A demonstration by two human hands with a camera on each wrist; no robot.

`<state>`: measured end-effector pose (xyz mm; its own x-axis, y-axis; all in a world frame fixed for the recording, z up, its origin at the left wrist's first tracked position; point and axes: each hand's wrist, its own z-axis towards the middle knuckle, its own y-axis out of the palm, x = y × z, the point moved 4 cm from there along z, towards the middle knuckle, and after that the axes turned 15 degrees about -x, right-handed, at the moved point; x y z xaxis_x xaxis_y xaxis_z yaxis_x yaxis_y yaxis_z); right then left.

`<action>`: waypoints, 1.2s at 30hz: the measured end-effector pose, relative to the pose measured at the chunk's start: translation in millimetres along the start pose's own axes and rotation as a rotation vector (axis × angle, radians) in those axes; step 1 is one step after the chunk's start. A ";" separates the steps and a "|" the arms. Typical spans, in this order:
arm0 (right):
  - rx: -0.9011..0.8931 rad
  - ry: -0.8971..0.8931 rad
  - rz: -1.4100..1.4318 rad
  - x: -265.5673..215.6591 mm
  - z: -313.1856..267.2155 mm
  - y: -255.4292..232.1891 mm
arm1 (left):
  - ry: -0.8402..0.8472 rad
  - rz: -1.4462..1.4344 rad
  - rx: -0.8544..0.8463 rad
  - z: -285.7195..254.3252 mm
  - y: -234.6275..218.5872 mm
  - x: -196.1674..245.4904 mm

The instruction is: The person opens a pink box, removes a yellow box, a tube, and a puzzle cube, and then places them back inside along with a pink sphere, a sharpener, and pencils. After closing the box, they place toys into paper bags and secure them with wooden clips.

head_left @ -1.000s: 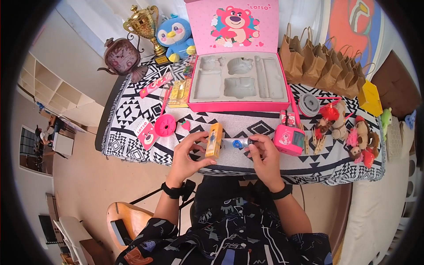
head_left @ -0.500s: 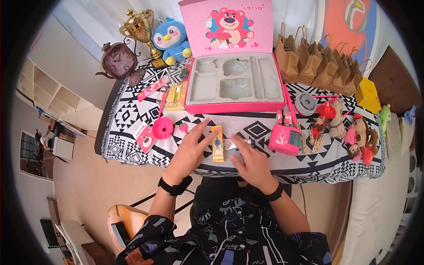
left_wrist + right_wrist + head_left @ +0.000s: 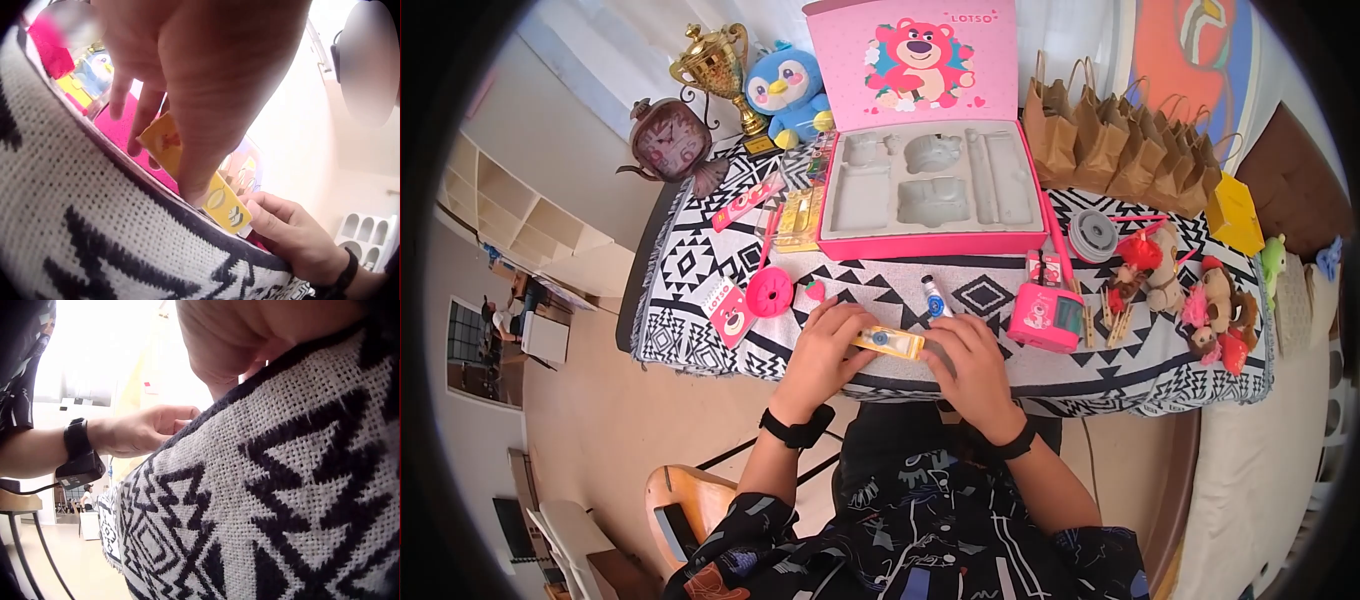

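A slim yellow box (image 3: 890, 342) with a clear window and a blue round thing showing inside lies crosswise between my hands, close over the cloth's front part. My left hand (image 3: 818, 350) grips its left end, thumb along the near side and fingers behind. At the other end my right hand (image 3: 975, 370) pinches the corner between thumb and fingers. In the left wrist view the yellow box (image 3: 219, 199) shows pictures on its side, with the right thumb at its end. A small silver tube (image 3: 933, 297) with a blue label and dark cap lies just beyond the right fingertips.
Behind stands an open pink box (image 3: 940, 244) with a grey moulded insert. A pink sharpener-like case (image 3: 1045, 318), clothespins (image 3: 1115, 325) and plush toys (image 3: 1165, 270) lie right. Leftward are a notepad (image 3: 726, 312), pink round dish (image 3: 770, 291) and strawberry piece (image 3: 814, 290).
The yellow box, upright in the head view before, has turned crosswise between both hands. The silver tube has swung from lying sideways to pointing away. Both hands have closed in on the box.
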<state>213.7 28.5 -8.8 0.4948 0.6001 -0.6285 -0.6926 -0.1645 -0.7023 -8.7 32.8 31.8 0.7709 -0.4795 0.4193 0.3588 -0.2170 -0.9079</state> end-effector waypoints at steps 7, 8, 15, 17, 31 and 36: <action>0.195 0.259 -0.134 -8.3 3.3 -10.1 | -0.179 -0.356 0.394 -15.1 16.4 -23.6; 0.190 0.254 -0.134 -7.9 3.9 -7.3 | -0.184 -0.357 0.399 -15.3 19.1 -24.8; 0.118 0.256 -0.149 -3.7 2.9 -0.2 | -0.217 -0.442 0.416 -18.8 25.1 -32.6; 0.153 0.256 -0.082 -1.5 0.8 -2.1 | -0.284 -0.536 0.372 -21.1 30.7 -38.0; 0.348 0.302 0.582 21.6 -16.0 -5.6 | -0.255 -0.629 0.474 -21.0 33.4 -44.7; 0.284 0.294 0.609 18.4 -15.5 -10.1 | -0.117 -0.444 0.494 -15.8 21.9 -27.4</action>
<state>237.9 29.1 -18.5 0.0711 0.2252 -0.9717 -0.9794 -0.1687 -0.1108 -30.4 27.7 0.4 0.5363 -0.3336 0.7753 0.8321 0.0550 -0.5520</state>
